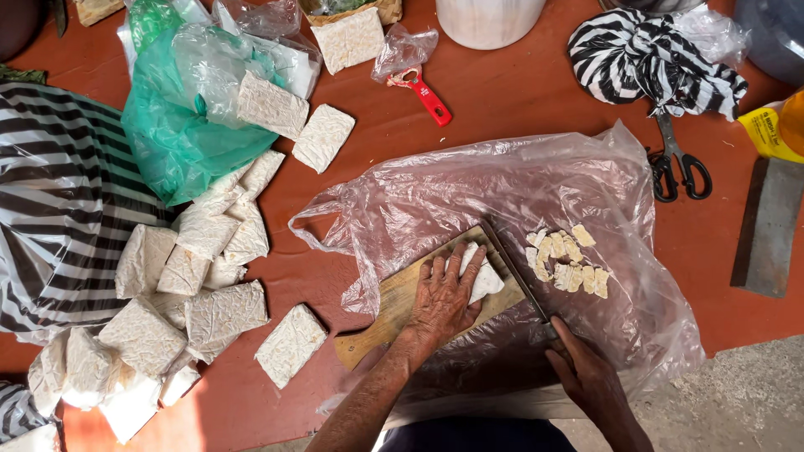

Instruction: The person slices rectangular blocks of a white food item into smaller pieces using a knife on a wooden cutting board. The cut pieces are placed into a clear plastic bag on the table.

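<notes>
My left hand (442, 297) lies flat, fingers spread, pressing the white block (483, 279) onto the board (394, 305). My right hand (586, 372) is clamped on the knife (515, 272), blade just right of my left fingertips. Cut pieces (568, 259) lie beyond the blade on the bag (502, 180).

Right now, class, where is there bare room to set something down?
Bare red floor lies between the red-handled peeler and the clear plastic sheet, and between the black scissors and flat metal cleaver. The white wrapped blocks crowd the left.

l hand (442, 295) pins tempeh block (486, 280) on board (394, 314) | r hand (586, 377) w/ knife (515, 272)
</notes>
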